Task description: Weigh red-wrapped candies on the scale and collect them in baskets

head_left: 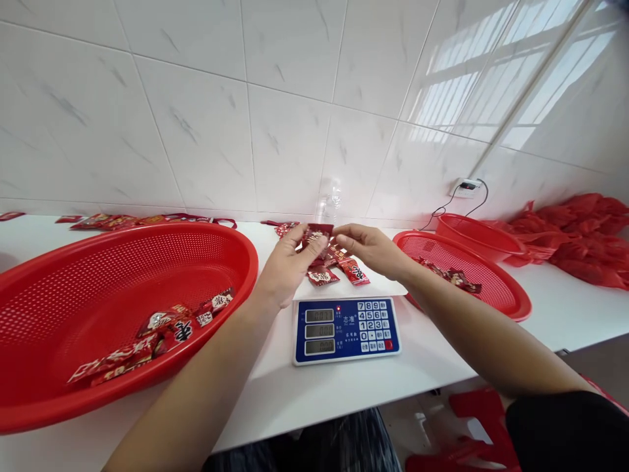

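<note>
My left hand (293, 262) is closed on a dark red packet (317, 237) above the pan of a digital scale (348, 330). Close to that packet's right edge is my right hand (371, 248), thumb and fingers apart; whether it touches the packet is unclear. Several red packets (354, 270) lie on the scale's pan below both hands. A large red basket (240, 255) on the left holds several packets (167, 331). A smaller red basket (511, 303) on the right also has packets (452, 278) in it.
Along the wall lie more packets (115, 221) behind the left basket. A clear bottle (330, 202) stands behind the scale. A red basin (479, 235), red plastic bags (580, 236) and a socket with cables (466, 187) are at the right. Red stools (484, 419) stand below the table.
</note>
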Demonstrator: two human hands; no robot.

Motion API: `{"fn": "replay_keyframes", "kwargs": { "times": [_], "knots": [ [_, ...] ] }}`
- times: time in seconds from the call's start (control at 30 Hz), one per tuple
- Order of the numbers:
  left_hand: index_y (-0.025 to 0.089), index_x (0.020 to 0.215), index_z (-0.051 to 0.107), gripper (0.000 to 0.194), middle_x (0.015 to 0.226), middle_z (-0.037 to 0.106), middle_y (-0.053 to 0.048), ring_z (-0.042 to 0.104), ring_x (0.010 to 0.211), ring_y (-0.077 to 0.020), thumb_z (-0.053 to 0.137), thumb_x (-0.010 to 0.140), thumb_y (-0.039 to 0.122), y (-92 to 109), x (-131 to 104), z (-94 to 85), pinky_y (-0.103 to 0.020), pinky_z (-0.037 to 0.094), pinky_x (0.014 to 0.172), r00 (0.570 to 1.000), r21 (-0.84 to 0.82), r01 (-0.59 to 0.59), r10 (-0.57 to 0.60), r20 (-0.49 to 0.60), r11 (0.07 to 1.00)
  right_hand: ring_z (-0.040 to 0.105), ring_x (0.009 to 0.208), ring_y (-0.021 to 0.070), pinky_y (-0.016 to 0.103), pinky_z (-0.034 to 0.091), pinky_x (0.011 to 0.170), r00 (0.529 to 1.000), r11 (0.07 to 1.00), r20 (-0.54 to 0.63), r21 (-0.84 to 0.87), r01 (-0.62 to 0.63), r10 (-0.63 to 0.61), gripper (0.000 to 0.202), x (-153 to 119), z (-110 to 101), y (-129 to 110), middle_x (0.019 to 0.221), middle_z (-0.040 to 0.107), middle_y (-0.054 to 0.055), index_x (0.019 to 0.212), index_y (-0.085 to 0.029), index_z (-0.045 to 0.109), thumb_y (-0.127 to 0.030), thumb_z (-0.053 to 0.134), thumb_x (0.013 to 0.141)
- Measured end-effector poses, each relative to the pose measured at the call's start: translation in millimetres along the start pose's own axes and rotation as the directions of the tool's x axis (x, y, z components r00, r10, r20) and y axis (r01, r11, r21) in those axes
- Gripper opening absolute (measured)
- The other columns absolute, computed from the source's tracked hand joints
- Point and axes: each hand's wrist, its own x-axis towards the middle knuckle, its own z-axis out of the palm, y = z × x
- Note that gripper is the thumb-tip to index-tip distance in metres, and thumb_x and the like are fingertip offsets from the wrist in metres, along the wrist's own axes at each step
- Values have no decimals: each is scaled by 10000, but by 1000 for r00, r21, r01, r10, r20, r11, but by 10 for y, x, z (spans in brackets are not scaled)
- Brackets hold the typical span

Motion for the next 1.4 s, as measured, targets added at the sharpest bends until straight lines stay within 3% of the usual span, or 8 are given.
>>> {"fn": "replay_keyframes", "kwargs": {
  "times": [0.17,0.37,0.57,0.77,0.97,1.1,1.27,1.4],
  "knots": [
    [219,1032,607,246,832,631,-19,606,674,-119,667,802,280,-74,-26,39,-226,530,541,993,207,-112,105,47,972,614,989,184,381,514,857,999,997,11,71,33,-33,356,-41,-9,-133,1094,656,64,1145,-218,592,-458,515,892],
    [247,994,574,262,797,599,15,593,592,-94,700,772,304,11,39,-39,-172,475,425,938,-3,-281,274,-211,960,340,1336,294,518,319,1067,993,925,37,-370,-89,111,621,-57,126,303,1422,427,105,1367,-261,429,-568,538,839],
    [246,941,566,238,763,599,31,579,536,-82,714,760,291,123,32,-63,-183,464,421,914,-38,-335,315,-255,941,-35,1405,435,744,49,1021,933,789,232,-609,-81,275,876,77,374,539,1566,123,70,1457,-380,245,-808,437,718],
    [245,941,563,252,755,598,30,587,551,-86,720,753,305,130,27,-67,-180,460,428,914,-45,-332,310,-260,942,154,1401,355,592,186,1086,941,772,266,-636,9,209,830,145,489,550,1530,243,75,1456,-347,269,-770,428,760],
    [249,939,570,232,762,602,26,600,593,-102,711,760,293,131,13,-50,-197,456,444,924,-55,-309,286,-253,950,481,1155,264,450,373,973,993,791,116,-609,58,17,430,80,469,663,1236,544,89,1203,-271,590,-525,506,866],
    [252,953,568,252,760,604,23,603,594,-106,716,754,301,129,3,-41,-192,453,432,931,-61,-288,264,-254,956,573,938,197,355,442,847,999,878,-3,-478,26,-32,254,89,395,753,1041,603,70,1034,-210,653,-354,605,830],
    [243,957,569,268,758,595,21,593,589,-102,724,747,304,148,-11,-48,-189,462,420,929,-58,-289,265,-257,956,582,916,189,340,449,828,978,916,-183,-401,19,-101,169,112,186,785,962,627,54,942,-203,662,-298,581,829],
    [243,961,566,269,766,594,21,586,582,-99,722,750,304,167,-25,-63,-191,474,425,926,-63,-302,278,-254,951,590,896,197,344,457,813,914,909,-392,-411,-73,-104,200,26,-221,817,948,635,57,933,-204,660,-336,588,800]
  ]
}}
